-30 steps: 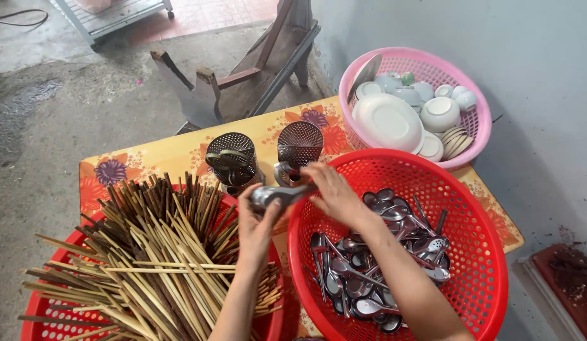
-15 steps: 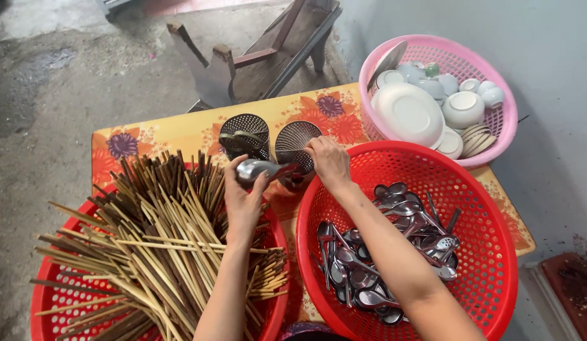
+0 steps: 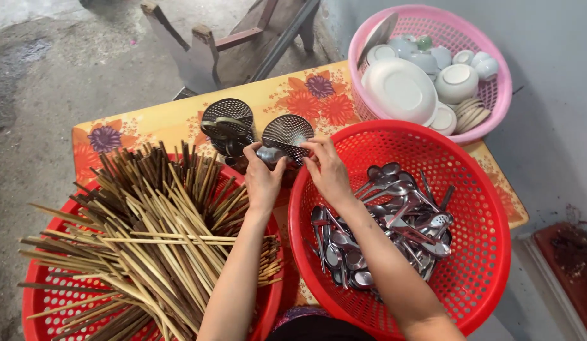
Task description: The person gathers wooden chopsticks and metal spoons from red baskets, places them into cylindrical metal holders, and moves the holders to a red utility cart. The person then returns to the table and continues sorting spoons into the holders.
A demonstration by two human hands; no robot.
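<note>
Our left hand (image 3: 262,180) grips a bunch of spoons (image 3: 269,155); our right hand (image 3: 327,170) pinches the perforated holder (image 3: 287,136). Near the table's far edge, the holder could tip.

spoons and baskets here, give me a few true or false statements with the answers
1. The left hand holds a bunch of spoons beside a mesh holder. True.
2. The red basket under the right hand holds chopsticks. False: it holds loose metal spoons.
3. The pink basket holds white bowls and plates. True.
4. The chopsticks lie in a blue basket. False: their basket is red.
5. Both mesh holders stand on the floor. False: they stand on the flowered table.
</note>
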